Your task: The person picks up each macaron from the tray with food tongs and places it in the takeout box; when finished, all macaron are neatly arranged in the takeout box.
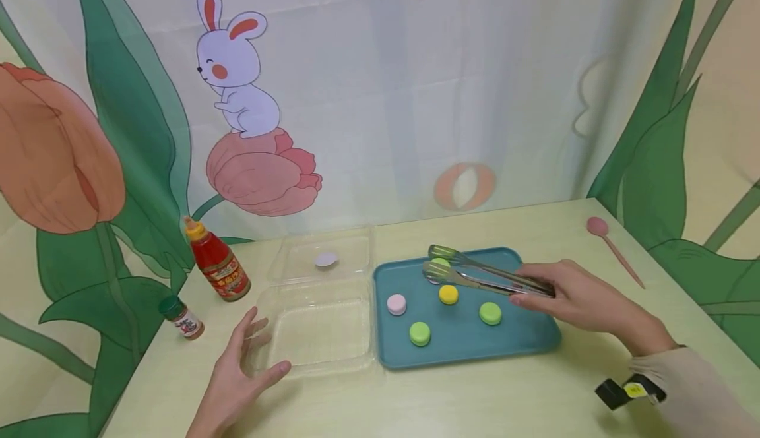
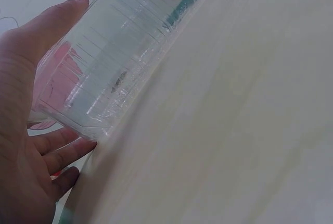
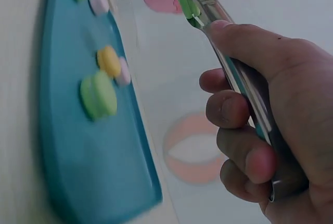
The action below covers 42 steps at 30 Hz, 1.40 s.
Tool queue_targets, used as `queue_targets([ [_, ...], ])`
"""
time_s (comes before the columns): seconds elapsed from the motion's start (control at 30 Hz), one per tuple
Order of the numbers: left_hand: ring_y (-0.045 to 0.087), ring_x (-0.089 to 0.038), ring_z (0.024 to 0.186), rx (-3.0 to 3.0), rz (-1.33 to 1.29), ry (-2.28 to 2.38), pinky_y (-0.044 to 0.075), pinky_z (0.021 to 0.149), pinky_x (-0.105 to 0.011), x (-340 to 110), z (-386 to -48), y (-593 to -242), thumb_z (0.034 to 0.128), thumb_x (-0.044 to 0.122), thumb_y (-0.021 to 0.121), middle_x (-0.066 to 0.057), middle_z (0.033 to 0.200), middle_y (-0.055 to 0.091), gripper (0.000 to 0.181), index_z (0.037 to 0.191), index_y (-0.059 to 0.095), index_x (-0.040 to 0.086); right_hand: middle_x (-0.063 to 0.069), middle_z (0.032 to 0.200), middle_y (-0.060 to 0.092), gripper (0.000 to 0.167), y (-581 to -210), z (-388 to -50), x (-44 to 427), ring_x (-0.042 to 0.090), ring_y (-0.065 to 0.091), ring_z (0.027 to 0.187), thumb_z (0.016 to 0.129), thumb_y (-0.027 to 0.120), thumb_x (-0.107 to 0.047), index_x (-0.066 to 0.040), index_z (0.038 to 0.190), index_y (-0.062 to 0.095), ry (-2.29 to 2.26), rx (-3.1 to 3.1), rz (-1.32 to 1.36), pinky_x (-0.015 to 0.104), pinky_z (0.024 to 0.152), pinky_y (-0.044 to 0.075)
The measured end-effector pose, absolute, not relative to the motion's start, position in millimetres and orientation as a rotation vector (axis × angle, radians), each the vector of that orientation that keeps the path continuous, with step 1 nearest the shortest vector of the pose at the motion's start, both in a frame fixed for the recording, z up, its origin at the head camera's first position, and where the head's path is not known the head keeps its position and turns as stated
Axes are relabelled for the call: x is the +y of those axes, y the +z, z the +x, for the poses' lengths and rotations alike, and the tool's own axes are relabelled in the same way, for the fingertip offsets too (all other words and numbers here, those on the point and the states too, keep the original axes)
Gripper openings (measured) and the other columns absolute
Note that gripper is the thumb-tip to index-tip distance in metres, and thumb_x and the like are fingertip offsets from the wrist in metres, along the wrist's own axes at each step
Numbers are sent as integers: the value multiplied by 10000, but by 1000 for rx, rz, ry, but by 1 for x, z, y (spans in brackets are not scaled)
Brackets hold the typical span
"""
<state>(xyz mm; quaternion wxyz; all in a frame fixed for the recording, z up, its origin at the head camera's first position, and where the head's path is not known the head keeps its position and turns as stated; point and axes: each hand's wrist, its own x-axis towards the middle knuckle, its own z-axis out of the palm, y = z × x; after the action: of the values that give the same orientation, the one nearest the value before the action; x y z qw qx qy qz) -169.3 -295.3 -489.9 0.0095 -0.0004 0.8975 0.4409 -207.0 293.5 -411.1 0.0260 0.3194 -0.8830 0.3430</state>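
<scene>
My right hand (image 1: pixel 584 299) grips metal tongs (image 1: pixel 475 282) above the teal tray (image 1: pixel 528 342). Between the tongs' tips is a green macaron (image 3: pixel 190 8). Below on the tray lie a yellow macaron (image 1: pixel 448 294), a pink macaron (image 1: pixel 396 304), a green macaron (image 1: pixel 419 334) and another green macaron (image 1: pixel 490 313); a further pink one is partly hidden by the tongs. My left hand (image 1: pixel 237 369) is spread around the front left corner of a clear plastic box (image 2: pixel 114 52), thumb in front and fingers at its left side. Whether it touches the box I cannot tell.
The box's clear lid (image 1: pixel 297 260), bearing a white oval sticker (image 1: pixel 326 260), lies folded back behind it. At the left stand a red sauce bottle (image 1: pixel 221 266) and a small green-capped jar (image 1: pixel 183 319). A pink spoon (image 1: pixel 614 250) lies at the far right.
</scene>
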Motion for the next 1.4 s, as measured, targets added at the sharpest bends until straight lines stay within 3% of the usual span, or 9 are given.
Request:
queue_targets([
  [0.3, 443, -411, 1602, 2813, 18, 1382, 207, 1290, -803, -298, -170, -490, 906, 494, 931, -131, 1773, 400, 1254, 1804, 81, 283, -132, 779, 627, 127, -394, -233, 214, 29, 492, 579, 1096, 732, -412, -286, 1100, 749, 1043, -2783, 1174, 240, 547, 444],
  [0.47, 440, -410, 1605, 2806, 6, 1386, 203, 1294, -798, -298, -167, -491, 898, 496, 938, -134, 1773, 401, 1269, 1805, 77, 282, -93, 730, 572, 220, -387, -242, 173, 30, 467, 563, 1104, 699, -478, -260, 1082, 718, 981, -2815, 1244, 247, 565, 414],
  [0.73, 420, -414, 1617, 2812, -12, 1347, 206, 1299, -789, -298, -166, -491, 893, 525, 932, -137, 1777, 396, 1292, 1807, 52, 285, -99, 712, 489, 280, -381, -256, 119, 24, 406, 589, 1127, 669, -452, -205, 996, 653, 966, -2832, 1389, 259, 618, 386],
  [0.9, 437, -406, 1609, 2822, 3, 1362, 205, 1297, -793, -297, -168, -491, 895, 515, 935, -133, 1774, 405, 1279, 1807, 70, 282, -90, 784, 633, 223, -378, -262, 91, 38, 577, 629, 1122, 688, -419, -212, 1039, 680, 954, -2893, 1448, 271, 671, 484],
  [1.03, 465, -405, 1591, 2847, 35, 1379, 208, 1295, -794, -298, -168, -491, 896, 486, 942, -136, 1763, 424, 1261, 1806, 96, 267, -68, 915, 716, 214, -378, -265, 70, 65, 683, 678, 1115, 706, -402, -188, 1121, 720, 874, -2943, 1462, 301, 785, 559],
  [1.23, 477, -409, 1581, 2861, 57, 1383, 214, 1288, -801, -299, -168, -491, 901, 473, 941, -133, 1752, 440, 1246, 1804, 108, 265, -34, 952, 711, 244, -381, -267, 42, 73, 603, 747, 1112, 709, -397, -155, 1132, 738, 668, -2994, 1437, 320, 767, 542],
  [1.4, 470, -404, 1587, 2848, 49, 1388, 208, 1293, -798, -298, -168, -492, 901, 479, 940, -128, 1748, 444, 1244, 1803, 111, 269, -28, 1063, 746, 314, -385, -266, 24, 90, 651, 842, 1099, 726, -410, -121, 1214, 769, 555, -3079, 1344, 341, 796, 576],
])
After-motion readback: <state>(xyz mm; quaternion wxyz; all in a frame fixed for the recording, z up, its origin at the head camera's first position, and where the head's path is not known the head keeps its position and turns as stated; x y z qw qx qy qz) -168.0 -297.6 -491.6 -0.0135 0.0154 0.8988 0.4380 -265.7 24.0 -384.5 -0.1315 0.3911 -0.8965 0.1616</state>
